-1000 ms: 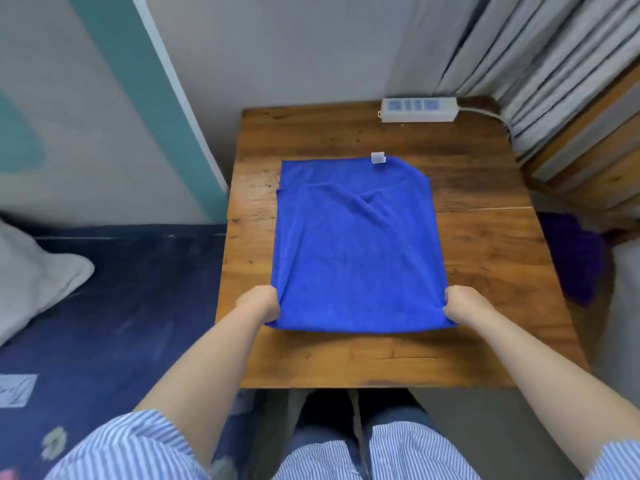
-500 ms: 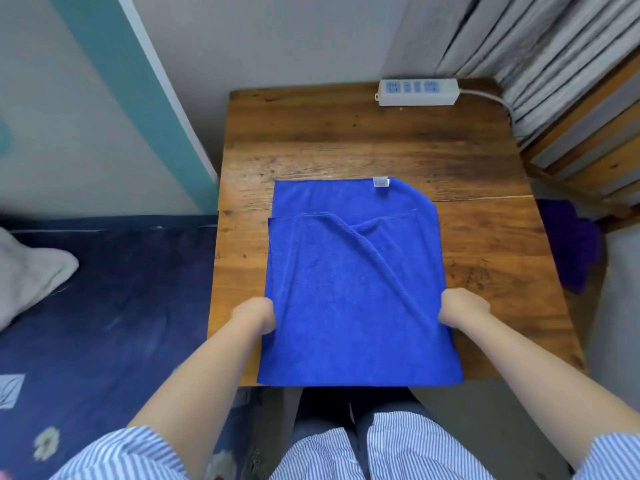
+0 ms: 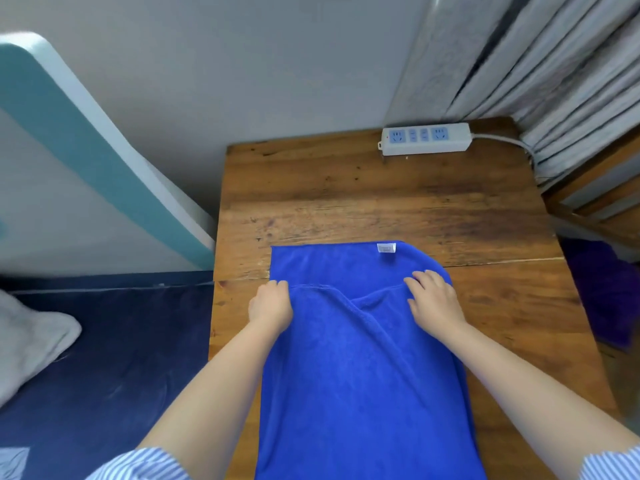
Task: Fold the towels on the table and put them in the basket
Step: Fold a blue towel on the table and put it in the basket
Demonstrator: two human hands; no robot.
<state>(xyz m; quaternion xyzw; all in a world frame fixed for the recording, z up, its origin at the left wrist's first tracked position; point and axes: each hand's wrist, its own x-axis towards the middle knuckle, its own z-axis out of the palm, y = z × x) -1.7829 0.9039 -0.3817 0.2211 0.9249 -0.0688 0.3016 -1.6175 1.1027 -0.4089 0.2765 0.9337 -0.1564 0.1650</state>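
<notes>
A blue towel (image 3: 360, 368) lies doubled on the wooden table (image 3: 346, 202), with its near part hanging over the front edge toward me. A white tag (image 3: 386, 248) sits at its far edge. The upper layer's far edge runs between my two hands. My left hand (image 3: 272, 304) grips that layer's left corner with curled fingers. At the layer's right corner, my right hand (image 3: 434, 299) rests palm down with fingers spread on the cloth. No basket is in view.
A white power strip (image 3: 426, 138) with its cable lies at the table's far right corner. A dark blue bed (image 3: 104, 341) with a white pillow (image 3: 27, 341) adjoins the left side. Purple cloth (image 3: 609, 296), wooden slats and curtains (image 3: 554, 81) stand right.
The towel has slid toward me and now hangs over the front edge. Both hands left its near corners and moved forward to the upper layer's far edge.
</notes>
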